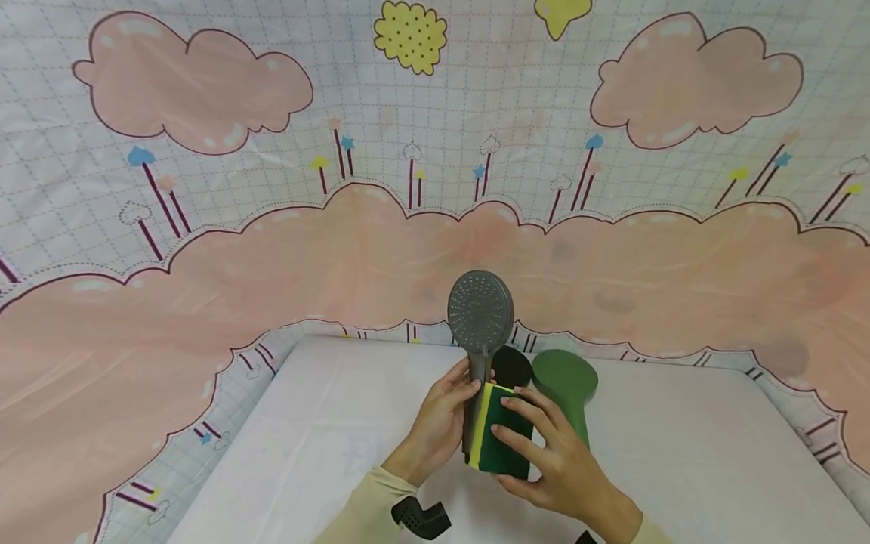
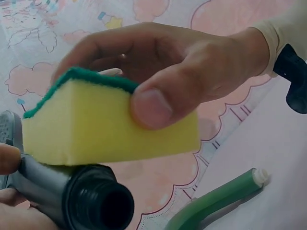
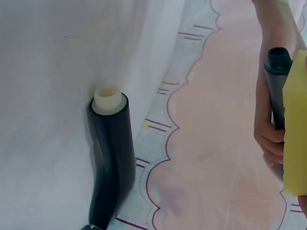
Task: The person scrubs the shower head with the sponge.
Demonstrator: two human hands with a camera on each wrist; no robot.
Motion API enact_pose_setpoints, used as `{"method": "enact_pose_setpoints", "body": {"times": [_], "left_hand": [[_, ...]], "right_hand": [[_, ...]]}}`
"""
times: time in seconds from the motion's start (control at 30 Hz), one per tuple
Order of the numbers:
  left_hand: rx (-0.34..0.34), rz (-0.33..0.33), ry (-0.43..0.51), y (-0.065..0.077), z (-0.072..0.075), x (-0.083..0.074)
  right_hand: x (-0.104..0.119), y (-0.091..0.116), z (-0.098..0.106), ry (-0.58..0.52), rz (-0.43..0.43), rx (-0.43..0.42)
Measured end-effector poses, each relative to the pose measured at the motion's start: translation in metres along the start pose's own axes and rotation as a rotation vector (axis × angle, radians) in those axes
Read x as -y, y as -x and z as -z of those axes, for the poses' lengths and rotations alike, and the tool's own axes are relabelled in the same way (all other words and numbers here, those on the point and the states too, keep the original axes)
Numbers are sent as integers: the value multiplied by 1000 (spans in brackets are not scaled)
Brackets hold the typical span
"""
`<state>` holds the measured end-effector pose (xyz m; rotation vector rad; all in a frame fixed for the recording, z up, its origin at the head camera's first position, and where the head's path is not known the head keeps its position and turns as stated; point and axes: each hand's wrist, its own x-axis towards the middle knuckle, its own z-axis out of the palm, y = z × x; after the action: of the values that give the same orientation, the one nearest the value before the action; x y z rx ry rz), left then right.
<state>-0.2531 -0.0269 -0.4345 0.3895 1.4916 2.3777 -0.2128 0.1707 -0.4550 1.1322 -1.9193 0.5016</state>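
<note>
My left hand [image 1: 438, 423] grips a grey shower head [image 1: 479, 311] by its handle, with the round spray face up and the handle pointing down. In my right hand [image 1: 560, 461] is a sponge [image 1: 511, 434], yellow with a dark green scouring side. The sponge's yellow face lies along the shower head's handle. From the left wrist view, thumb and fingers pinch the sponge [image 2: 110, 124] just over the handle's threaded, hollow end [image 2: 115, 206]. The right wrist view has the sponge [image 3: 295, 129] at its right edge, partly cut off.
Behind the hands, a green shower head [image 1: 566, 374] and a black shower head [image 1: 511, 366] lie on the white table [image 1: 272, 453]. The black one's handle [image 3: 112, 153] ends in a white collar. A patterned cloth [image 1: 381, 257] with pink clouds rises beyond the table.
</note>
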Motion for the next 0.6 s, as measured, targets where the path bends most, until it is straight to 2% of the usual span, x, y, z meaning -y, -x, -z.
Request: {"method": "enact_pose_setpoints", "body": {"times": [0.13,0.6], "left_hand": [[18,4,19,0,-1,1],[14,5,14,3,0,3]], "right_hand": [[-1,-1,1,3,9,-1],[-6,-5,3,20,38,-13]]}}
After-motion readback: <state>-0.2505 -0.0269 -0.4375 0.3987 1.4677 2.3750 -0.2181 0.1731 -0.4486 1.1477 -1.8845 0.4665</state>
